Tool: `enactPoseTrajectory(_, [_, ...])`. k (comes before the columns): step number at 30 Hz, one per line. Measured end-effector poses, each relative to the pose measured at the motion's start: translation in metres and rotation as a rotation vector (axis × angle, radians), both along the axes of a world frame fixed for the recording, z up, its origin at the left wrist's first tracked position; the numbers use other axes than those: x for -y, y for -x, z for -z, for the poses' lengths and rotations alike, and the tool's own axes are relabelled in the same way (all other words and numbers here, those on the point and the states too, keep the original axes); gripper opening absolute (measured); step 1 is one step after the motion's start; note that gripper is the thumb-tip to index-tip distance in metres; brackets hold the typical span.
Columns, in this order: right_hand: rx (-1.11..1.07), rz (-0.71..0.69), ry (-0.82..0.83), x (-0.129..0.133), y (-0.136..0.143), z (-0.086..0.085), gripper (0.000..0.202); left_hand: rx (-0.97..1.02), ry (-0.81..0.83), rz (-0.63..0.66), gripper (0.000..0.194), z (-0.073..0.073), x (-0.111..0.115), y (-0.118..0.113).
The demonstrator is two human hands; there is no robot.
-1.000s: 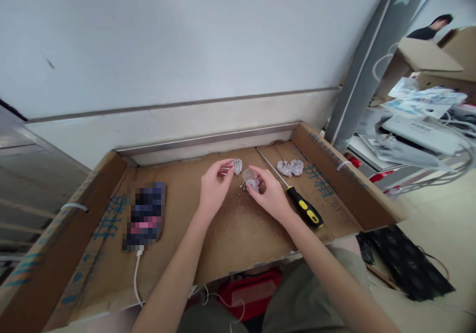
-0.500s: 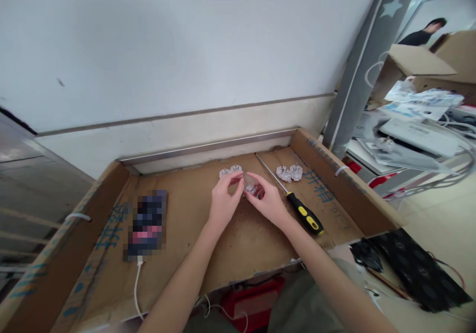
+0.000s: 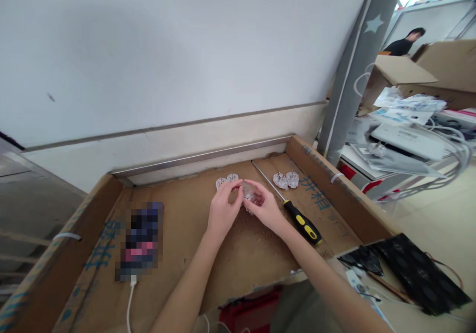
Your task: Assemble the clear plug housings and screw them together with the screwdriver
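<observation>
Over the middle of the cardboard tray, my left hand (image 3: 224,208) and my right hand (image 3: 266,206) meet at the fingertips around a small clear plastic plug (image 3: 248,195). Fingers and thumbs of both hands are curled in on it, hiding much of it. Just beyond my left hand sits a pair of clear plugs with metal pins (image 3: 227,179). A second pair of clear plugs (image 3: 286,179) lies farther right, pins up. Between that pair and my right hand, a screwdriver (image 3: 302,222) with a black and yellow handle points away from me.
The cardboard tray (image 3: 178,253) has raised sides at left and right. A pixelated phone-like object (image 3: 141,238) with a white cable (image 3: 130,303) lies at left. Beyond a grey post (image 3: 345,70) are a cluttered table and a person (image 3: 403,45).
The view has shifted, so the tray and its contents appear slightly lower and farther left. Both hands stay together around the clear plug, with only a slight change in finger position.
</observation>
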State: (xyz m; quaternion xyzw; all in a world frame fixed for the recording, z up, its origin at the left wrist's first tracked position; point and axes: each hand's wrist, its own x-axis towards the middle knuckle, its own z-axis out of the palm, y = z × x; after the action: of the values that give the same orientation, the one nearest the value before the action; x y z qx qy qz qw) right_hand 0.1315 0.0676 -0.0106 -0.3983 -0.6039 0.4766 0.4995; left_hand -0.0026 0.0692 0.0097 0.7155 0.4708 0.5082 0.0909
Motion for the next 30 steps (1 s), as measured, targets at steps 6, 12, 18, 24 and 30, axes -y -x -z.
enactPoseTrajectory(6, [0.013,0.105,-0.011,0.002,-0.004,0.002,0.053,-0.121,-0.012,-0.073,0.026,0.002,0.004,0.008])
enactPoseTrajectory(12, [0.107,0.224,-0.044,0.000,-0.009,0.008,0.047,-0.448,0.244,-0.057,0.020,0.007,0.006,0.025])
enactPoseTrajectory(18, [0.147,0.241,-0.099,0.002,-0.010,0.009,0.044,-0.527,0.267,-0.027,0.014,0.007,0.009,0.023])
enactPoseTrajectory(24, [0.152,0.288,-0.119,0.001,-0.012,0.010,0.044,-0.500,0.273,-0.007,0.014,0.006,0.010,0.026])
enactPoseTrajectory(30, [0.197,0.267,-0.120,-0.001,-0.012,0.015,0.042,-0.501,0.288,0.029,0.014,0.005,0.012,0.026])
